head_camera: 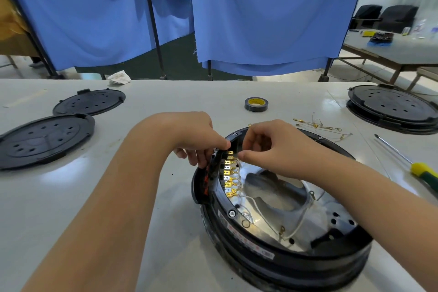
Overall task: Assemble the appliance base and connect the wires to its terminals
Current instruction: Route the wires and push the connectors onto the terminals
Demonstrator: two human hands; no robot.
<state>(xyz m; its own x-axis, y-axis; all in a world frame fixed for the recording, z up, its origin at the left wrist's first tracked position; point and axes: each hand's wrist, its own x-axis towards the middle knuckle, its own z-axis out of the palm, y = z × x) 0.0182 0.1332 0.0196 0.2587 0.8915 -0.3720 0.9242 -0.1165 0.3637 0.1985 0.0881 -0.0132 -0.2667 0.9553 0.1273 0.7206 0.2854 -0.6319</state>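
Pinching a wire connector at the terminal strip (229, 173) inside the appliance base (279, 211), both hands' fingers (244, 155) look mid-connection; seating it squarely likely comes next.

No legible text or labels

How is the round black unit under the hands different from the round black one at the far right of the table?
The unit under the hands is open on top, showing shiny metal, white wires and a row of gold connectors; the far-right unit is closed by a flat black cover with holes. Both hands, left and right, work at the near one; nobody touches the far one. Both are round, black and sit on the same pale table.
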